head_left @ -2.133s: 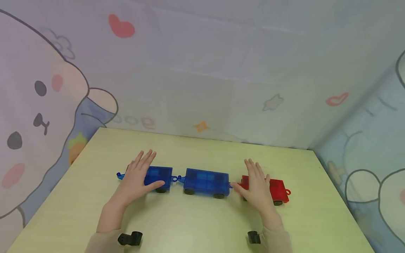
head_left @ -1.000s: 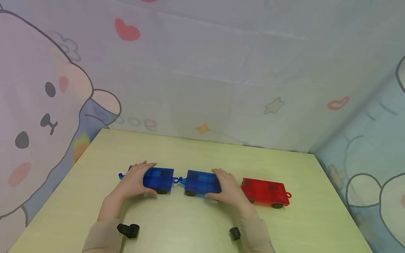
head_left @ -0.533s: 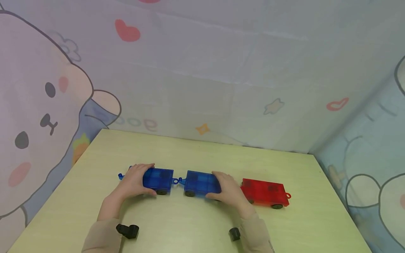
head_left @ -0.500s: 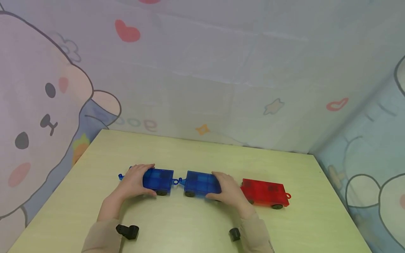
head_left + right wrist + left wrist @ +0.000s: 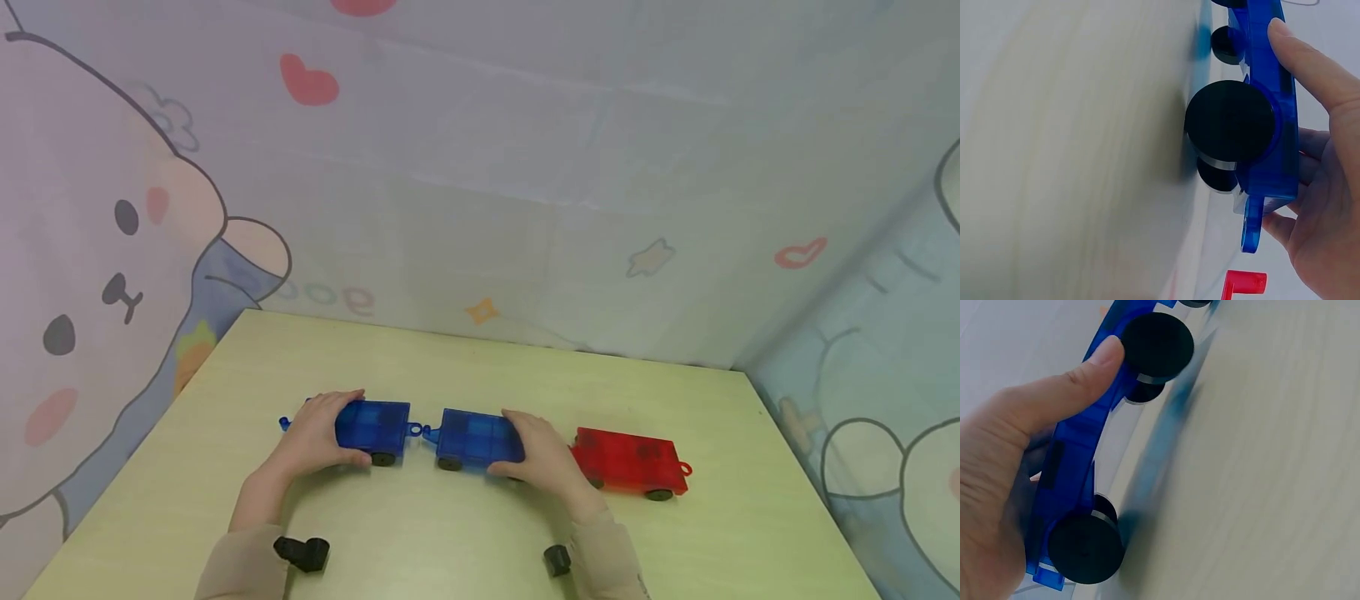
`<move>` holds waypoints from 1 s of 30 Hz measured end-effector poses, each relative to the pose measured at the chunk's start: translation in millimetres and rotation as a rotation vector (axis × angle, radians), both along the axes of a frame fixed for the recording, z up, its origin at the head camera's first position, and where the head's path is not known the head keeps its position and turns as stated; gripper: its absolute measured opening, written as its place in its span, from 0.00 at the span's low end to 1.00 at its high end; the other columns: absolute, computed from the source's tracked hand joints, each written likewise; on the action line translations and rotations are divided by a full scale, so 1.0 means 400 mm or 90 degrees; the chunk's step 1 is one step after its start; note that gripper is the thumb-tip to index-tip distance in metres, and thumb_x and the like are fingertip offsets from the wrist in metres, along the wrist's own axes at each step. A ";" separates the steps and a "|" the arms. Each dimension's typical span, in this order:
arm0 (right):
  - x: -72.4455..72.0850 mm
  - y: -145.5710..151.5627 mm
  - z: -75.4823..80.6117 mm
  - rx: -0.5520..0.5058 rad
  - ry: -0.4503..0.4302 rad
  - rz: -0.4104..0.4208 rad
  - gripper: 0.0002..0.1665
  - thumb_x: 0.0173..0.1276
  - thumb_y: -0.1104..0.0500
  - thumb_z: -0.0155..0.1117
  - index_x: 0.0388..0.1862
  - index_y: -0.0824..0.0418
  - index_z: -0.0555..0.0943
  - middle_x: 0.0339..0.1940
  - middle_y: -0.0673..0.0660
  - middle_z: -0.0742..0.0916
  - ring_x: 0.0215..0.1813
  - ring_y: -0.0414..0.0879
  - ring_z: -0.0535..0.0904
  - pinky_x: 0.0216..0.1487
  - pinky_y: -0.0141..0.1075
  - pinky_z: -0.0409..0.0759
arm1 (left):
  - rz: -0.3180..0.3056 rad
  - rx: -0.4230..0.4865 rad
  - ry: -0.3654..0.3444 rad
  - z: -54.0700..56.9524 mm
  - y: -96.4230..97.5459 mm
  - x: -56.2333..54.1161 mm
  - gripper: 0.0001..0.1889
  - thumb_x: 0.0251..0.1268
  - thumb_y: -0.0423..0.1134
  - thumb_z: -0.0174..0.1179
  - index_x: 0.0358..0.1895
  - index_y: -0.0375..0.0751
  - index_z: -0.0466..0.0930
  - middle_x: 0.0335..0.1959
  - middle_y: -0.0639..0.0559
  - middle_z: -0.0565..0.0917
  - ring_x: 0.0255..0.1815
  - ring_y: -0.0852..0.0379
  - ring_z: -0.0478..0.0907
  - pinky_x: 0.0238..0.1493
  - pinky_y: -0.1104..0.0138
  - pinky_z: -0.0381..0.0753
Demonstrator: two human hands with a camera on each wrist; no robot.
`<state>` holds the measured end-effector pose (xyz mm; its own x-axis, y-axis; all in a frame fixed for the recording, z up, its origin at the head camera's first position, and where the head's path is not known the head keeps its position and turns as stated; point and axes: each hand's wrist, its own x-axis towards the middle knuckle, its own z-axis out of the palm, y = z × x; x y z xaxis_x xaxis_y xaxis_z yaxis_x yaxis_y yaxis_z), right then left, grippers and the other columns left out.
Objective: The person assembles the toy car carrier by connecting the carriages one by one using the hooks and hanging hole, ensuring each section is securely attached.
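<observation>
Three see-through toy train cars with black wheels stand in a row. My left hand (image 5: 318,437) grips the left blue train car (image 5: 375,427) from above, thumb on the near side and fingers over the far side. My right hand (image 5: 547,454) holds the middle blue train car (image 5: 476,439) the same way, covering its right end. Between them, the left car's ring (image 5: 415,429) sits right at the middle car's hook (image 5: 430,434). In the left wrist view my thumb presses beside a wheel (image 5: 1159,347). The red train car (image 5: 630,461) stands just right of my right hand.
The cars are on a pale wooden table (image 5: 450,533). Behind it hangs a cloth backdrop (image 5: 480,167) printed with cartoon animals and hearts, continuing along the right side. A black wrist camera (image 5: 303,553) sits at the left sleeve, another black camera (image 5: 557,560) at the right.
My right hand has moved left from over the red car and taken hold of the middle blue car. My left hand has closed round the left blue car. Lately both hands stay nearly still.
</observation>
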<state>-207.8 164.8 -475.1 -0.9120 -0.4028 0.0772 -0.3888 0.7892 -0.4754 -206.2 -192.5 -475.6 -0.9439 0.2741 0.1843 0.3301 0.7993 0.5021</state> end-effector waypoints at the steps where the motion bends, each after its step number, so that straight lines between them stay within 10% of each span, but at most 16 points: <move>1: 0.000 0.000 0.000 -0.001 0.002 0.001 0.50 0.54 0.41 0.74 0.70 0.65 0.68 0.68 0.63 0.77 0.69 0.61 0.71 0.70 0.55 0.68 | 0.001 0.002 0.000 -0.002 -0.001 -0.001 0.53 0.37 0.56 0.79 0.69 0.34 0.67 0.64 0.34 0.75 0.66 0.32 0.66 0.67 0.36 0.60; 30: -0.006 -0.015 -0.003 0.007 0.009 0.018 0.50 0.55 0.39 0.73 0.70 0.64 0.69 0.68 0.63 0.76 0.69 0.60 0.70 0.71 0.55 0.68 | -0.005 0.014 -0.006 -0.007 0.006 -0.006 0.51 0.41 0.55 0.78 0.70 0.35 0.66 0.65 0.35 0.74 0.67 0.31 0.65 0.67 0.34 0.60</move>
<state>-210.1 159.0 -476.2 -0.8992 -0.4291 0.0851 -0.4172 0.7827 -0.4619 -208.8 -190.2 -478.4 -0.9434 0.2772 0.1823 0.3318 0.7854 0.5226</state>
